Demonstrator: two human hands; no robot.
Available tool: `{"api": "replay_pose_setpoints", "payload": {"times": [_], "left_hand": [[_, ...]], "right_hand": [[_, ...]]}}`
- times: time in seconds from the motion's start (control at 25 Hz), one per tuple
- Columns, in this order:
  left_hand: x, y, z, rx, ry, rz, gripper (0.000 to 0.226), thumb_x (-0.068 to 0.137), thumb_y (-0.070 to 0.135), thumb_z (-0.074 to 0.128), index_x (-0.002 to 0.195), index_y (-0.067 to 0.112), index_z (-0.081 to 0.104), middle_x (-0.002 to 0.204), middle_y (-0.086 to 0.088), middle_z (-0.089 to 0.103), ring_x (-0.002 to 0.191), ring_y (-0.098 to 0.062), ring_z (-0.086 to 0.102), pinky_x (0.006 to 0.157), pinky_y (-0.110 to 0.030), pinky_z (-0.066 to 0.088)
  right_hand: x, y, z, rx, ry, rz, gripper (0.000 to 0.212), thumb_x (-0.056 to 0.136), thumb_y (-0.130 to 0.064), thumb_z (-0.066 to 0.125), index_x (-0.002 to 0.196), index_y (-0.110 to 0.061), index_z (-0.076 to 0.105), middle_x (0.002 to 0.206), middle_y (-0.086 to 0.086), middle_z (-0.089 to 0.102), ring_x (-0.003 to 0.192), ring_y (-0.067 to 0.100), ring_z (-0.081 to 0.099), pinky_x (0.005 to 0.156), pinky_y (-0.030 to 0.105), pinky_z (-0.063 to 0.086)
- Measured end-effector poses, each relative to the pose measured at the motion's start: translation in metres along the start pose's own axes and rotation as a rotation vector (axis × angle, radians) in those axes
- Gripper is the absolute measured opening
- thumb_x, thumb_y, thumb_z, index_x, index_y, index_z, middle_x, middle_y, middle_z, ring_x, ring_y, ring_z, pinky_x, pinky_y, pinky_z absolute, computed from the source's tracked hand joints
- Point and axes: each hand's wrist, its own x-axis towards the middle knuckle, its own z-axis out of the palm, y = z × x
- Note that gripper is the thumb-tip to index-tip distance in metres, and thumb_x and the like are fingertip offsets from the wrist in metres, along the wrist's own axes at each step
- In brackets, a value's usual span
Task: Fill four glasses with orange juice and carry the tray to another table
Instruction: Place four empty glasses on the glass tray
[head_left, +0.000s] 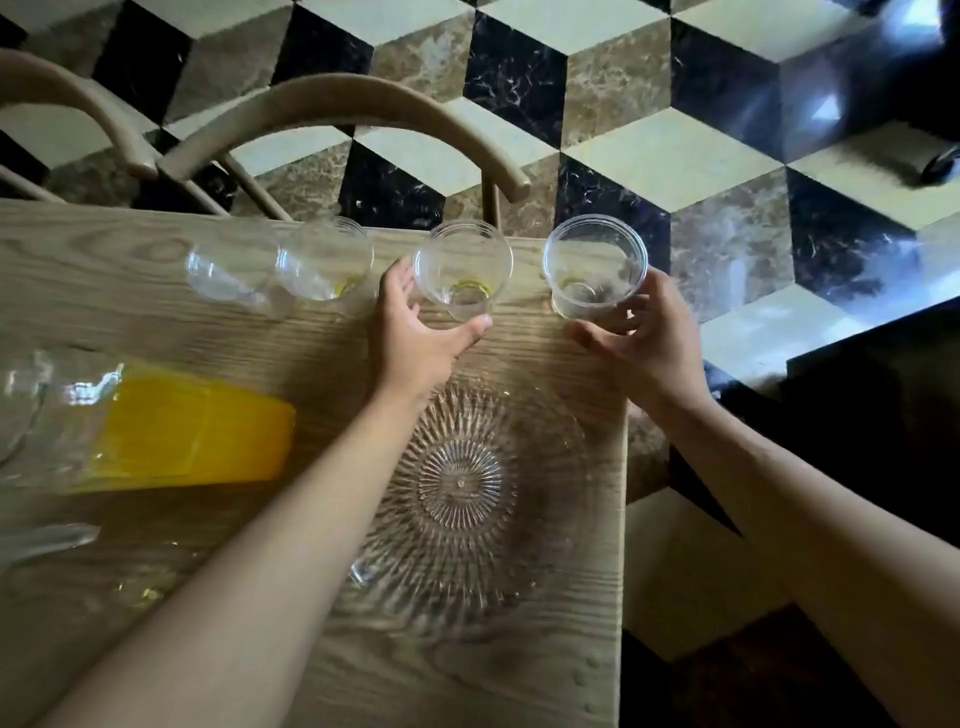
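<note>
Left hand (415, 332) curves, fingers spread, around one glass (462, 270); right hand (631, 338) cups another glass (595, 267). We see both resting on the surface (156, 322) beyond the clear tray (460, 488). Juice jug (156, 421) lies left; two glasses (324, 267) farther left.

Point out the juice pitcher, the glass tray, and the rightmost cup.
juice pitcher (197, 441): head view, on its orange-filled body.
glass tray (462, 483): head view, on its ribbed centre.
rightmost cup (595, 260): head view, on its inner wall.
</note>
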Motion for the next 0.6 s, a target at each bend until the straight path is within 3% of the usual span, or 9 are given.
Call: {"api": "replay_pose_setpoints", "payload": {"times": [0.08, 0.2, 0.36, 0.6], "left_hand": [[0.007, 0.000, 0.000, -0.009, -0.017, 0.060, 0.109, 0.068, 0.013, 0.096, 0.157, 0.010, 0.034, 0.161, -0.012, 0.043, 0.148, -0.024, 0.042, 0.124, -0.029, 0.033], [0.014, 0.000, 0.000, 0.004, -0.008, 0.082, 0.098, 0.066, 0.013, 0.097, 0.150, 0.012, 0.045, 0.142, 0.006, 0.054, 0.129, -0.004, 0.053, 0.106, -0.009, 0.038], [0.013, 0.007, 0.000, -0.026, -0.019, 0.092, 0.088, 0.066, 0.012, 0.097, 0.141, 0.016, 0.052, 0.147, -0.007, 0.060, 0.138, -0.018, 0.055, 0.120, -0.038, 0.045], [-0.004, 0.020, -0.012, -0.038, -0.030, 0.127, 0.085, 0.067, 0.009, 0.097, 0.140, 0.006, 0.053, 0.141, -0.010, 0.064, 0.135, -0.018, 0.060, 0.117, -0.044, 0.049]], "right_hand": [[0.006, -0.005, 0.003, 0.004, -0.003, -0.023, 0.077, 0.069, -0.029, 0.095, 0.135, -0.019, 0.058, 0.125, -0.007, 0.065, 0.101, 0.004, 0.064, 0.082, 0.005, 0.047], [0.007, -0.007, 0.008, 0.002, -0.014, -0.066, 0.080, 0.069, -0.030, 0.095, 0.139, -0.017, 0.058, 0.129, -0.008, 0.063, 0.110, 0.002, 0.059, 0.089, -0.001, 0.039], [0.006, -0.007, 0.009, 0.023, -0.003, -0.077, 0.072, 0.069, -0.033, 0.095, 0.131, -0.017, 0.061, 0.126, -0.002, 0.066, 0.111, 0.009, 0.061, 0.091, 0.007, 0.042], [-0.016, -0.023, 0.009, -0.034, 0.015, -0.136, 0.074, 0.070, -0.036, 0.093, 0.133, -0.014, 0.061, 0.120, 0.005, 0.059, 0.103, 0.011, 0.055, 0.084, 0.023, 0.047]]}}
